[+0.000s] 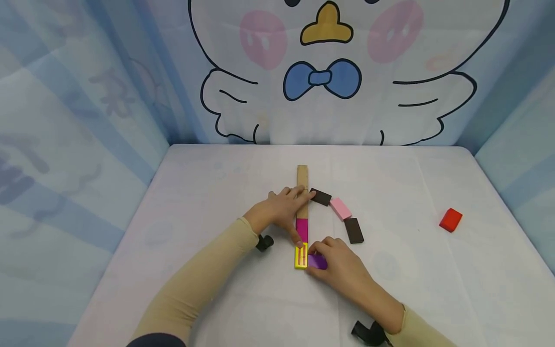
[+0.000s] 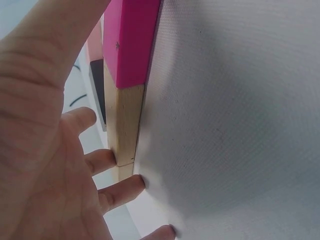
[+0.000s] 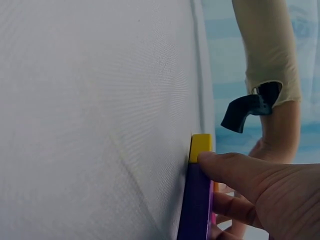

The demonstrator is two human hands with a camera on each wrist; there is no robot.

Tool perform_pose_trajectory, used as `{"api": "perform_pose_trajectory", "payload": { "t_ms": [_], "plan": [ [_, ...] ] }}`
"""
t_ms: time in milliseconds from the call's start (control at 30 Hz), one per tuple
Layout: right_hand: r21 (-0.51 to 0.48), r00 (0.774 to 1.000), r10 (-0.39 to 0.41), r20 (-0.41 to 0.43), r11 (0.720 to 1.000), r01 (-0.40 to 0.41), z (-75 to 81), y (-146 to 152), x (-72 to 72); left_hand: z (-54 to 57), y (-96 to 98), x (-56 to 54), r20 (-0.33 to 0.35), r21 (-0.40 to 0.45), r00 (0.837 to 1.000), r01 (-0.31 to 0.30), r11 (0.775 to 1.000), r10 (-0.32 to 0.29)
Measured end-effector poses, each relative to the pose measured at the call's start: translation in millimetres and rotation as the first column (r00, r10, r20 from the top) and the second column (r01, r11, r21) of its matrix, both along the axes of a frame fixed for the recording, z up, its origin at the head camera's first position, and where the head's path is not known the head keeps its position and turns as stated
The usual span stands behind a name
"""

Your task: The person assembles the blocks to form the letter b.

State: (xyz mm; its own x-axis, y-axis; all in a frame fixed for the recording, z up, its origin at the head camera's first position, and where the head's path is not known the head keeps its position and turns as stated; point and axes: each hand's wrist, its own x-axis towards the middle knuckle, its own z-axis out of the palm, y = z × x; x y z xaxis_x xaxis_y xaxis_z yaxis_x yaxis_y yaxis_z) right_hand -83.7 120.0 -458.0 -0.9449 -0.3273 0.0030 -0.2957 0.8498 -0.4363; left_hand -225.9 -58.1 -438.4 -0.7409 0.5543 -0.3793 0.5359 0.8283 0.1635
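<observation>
A straight row of blocks runs away from me in the head view: a yellow block with red stripes (image 1: 301, 260), a magenta block (image 1: 301, 230) and plain wooden blocks (image 1: 302, 176). My left hand (image 1: 281, 211) spreads over this row, its thumb at the yellow block and its fingers out over the wood and toward a dark brown block (image 1: 321, 197). Between thumb and fingers, my right hand (image 1: 342, 265) pinches a purple block (image 1: 318, 261) lying on the table, its end against the yellow block's side. The left wrist view shows the fingers extended.
A pink block (image 1: 340, 208) and another dark brown block (image 1: 354, 230) continue a curve right of the row. Farther right lies a red block (image 1: 451, 220) by itself on the white table (image 1: 403, 294). Printed curtains (image 1: 321, 120) stand behind and at the sides.
</observation>
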Motion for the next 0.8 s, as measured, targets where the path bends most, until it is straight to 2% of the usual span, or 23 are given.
{"api": "perform_pose_trajectory", "payload": {
  "t_ms": [633, 800],
  "plan": [
    [0.003, 1.0, 0.015, -0.02, 1.0, -0.015, -1.2, 0.9, -2.0, 3.2, -0.7, 1.0, 0.008, 0.006, 1.0, -0.003, 1.0, 0.003],
    [-0.015, 1.0, 0.009, -0.02, 1.0, -0.01, 3.9, 17.4, -6.7, 1.9, 0.5, 0.6, 0.004, -0.001, 1.0, -0.002, 1.0, 0.002]
  ]
}}
